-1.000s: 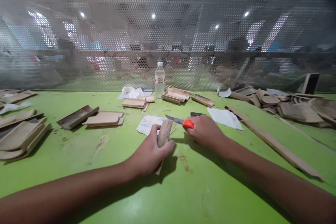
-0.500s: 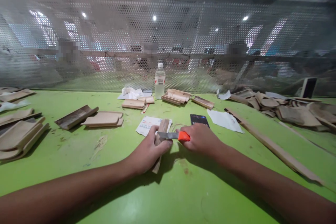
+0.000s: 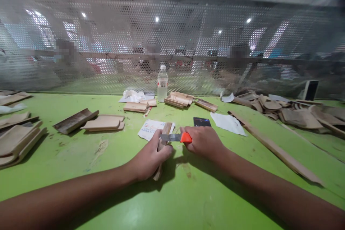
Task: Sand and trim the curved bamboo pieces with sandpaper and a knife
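My left hand is closed round a narrow wooden piece, which slants upright above the green table. My right hand grips the orange handle of a knife. The knife's grey blade points left and lies across the wooden piece, just above my left thumb. Beneath the top of the piece is a printed sheet of abrasive paper. A phone lies just behind my right hand, partly hidden by it.
A bottle stands near the perforated screen. Curved wooden pieces lie at the left, with a stack at the edge. At the right are white paper, a long strip and a heap of pieces.
The view has shifted slightly, moving the table objects a little left. The wooden piece has turned slightly in my left hand, and the blade's angle on it has changed a little.
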{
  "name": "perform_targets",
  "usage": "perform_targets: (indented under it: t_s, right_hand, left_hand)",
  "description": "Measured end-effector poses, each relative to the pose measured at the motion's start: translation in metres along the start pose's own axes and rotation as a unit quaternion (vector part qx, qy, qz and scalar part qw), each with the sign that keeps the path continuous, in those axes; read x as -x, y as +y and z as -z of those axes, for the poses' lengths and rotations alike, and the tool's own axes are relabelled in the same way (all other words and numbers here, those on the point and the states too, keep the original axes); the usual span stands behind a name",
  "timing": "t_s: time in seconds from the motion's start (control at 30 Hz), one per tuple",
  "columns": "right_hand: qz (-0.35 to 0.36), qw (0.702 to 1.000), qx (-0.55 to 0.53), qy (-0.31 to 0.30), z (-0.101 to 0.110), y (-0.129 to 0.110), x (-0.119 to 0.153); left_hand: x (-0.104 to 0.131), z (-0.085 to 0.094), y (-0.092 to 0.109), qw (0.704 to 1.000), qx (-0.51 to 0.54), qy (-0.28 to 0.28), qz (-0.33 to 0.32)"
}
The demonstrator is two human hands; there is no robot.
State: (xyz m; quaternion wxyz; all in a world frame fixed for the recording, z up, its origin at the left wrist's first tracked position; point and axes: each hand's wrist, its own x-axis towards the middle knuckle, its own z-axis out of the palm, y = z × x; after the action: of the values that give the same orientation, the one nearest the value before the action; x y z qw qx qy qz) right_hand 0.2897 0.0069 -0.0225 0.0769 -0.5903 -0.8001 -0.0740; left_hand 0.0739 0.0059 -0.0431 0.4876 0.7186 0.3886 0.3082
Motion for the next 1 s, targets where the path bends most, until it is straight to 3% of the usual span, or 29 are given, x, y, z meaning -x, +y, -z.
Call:
perform_targets:
  t_s: [0.17,0.33,0.43,0.5,0.6,0.67,0.73,0.83,1.0]
  right_hand:
    - [-0.025,0.999,0.003,0.02,0.002,0.0,-0.001]
    - [-0.102,0.991,0.009,0.085,0.014,0.028,-0.009]
    - [-0.117,0.985,0.007,0.123,0.019,0.038,-0.009]
    - [-0.079,0.988,-0.01,0.129,0.017,0.034,-0.006]
    - [0.092,0.985,-0.088,0.116,0.007,0.012,0.004]
    - [0.219,0.956,-0.146,0.126,-0.001,-0.006,0.012]
    - [0.29,0.93,-0.168,0.152,-0.007,-0.02,0.018]
    - [0.308,0.916,-0.165,0.197,-0.01,-0.028,0.022]
    - [0.25,0.923,-0.143,0.257,-0.008,-0.018,0.018]
  left_hand:
    - [0.001,0.0,0.002,1.0,0.017,0.007,-0.006]
    - [0.012,-0.004,0.009,0.998,0.0,-0.058,-0.024]
    - [0.012,-0.009,0.007,0.995,0.086,-0.044,0.023]
    - [0.007,-0.012,0.004,0.976,0.201,-0.028,0.084]
    - [-0.004,-0.015,0.0,0.926,0.351,-0.01,0.139]
    - [-0.009,-0.014,0.001,0.901,0.407,0.019,0.149]
    - [-0.012,-0.012,0.002,0.887,0.439,0.043,0.141]
    - [-0.014,-0.01,0.004,0.884,0.449,0.025,0.124]
    - [-0.017,-0.004,0.002,0.863,0.482,-0.066,0.138]
